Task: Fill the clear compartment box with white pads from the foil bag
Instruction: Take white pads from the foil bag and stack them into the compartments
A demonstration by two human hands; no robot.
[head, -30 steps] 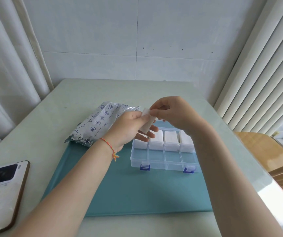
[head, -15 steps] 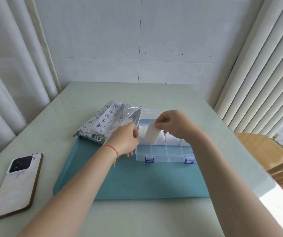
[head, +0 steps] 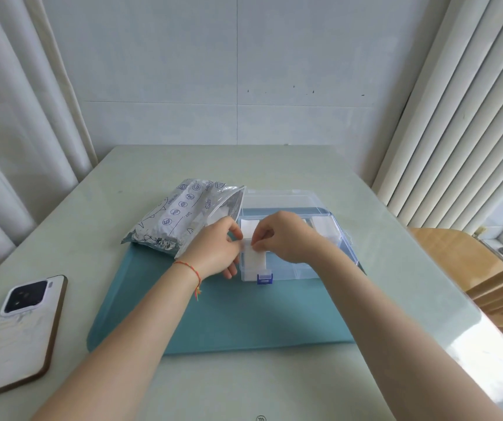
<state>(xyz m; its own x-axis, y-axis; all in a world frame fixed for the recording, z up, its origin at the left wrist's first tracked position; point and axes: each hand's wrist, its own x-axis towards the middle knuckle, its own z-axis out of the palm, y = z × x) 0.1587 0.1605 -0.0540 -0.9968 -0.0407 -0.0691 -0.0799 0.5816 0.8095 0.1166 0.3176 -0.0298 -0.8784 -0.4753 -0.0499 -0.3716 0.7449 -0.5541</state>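
The clear compartment box with blue latches lies open on a teal mat, its lid laid back. White pads fill its far row. One white pad lies over the near left compartment. My left hand and my right hand both pinch its upper edge. The foil bag lies to the left of the box, its open mouth facing the box.
A phone lies face down at the table's left edge. A wooden chair stands at the right. Curtains hang on the left and vertical blinds on the right, with a tiled wall behind the table.
Both hands have come down from above the box to its near left compartment with the pad. The left hand has rejoined the right on the pad.
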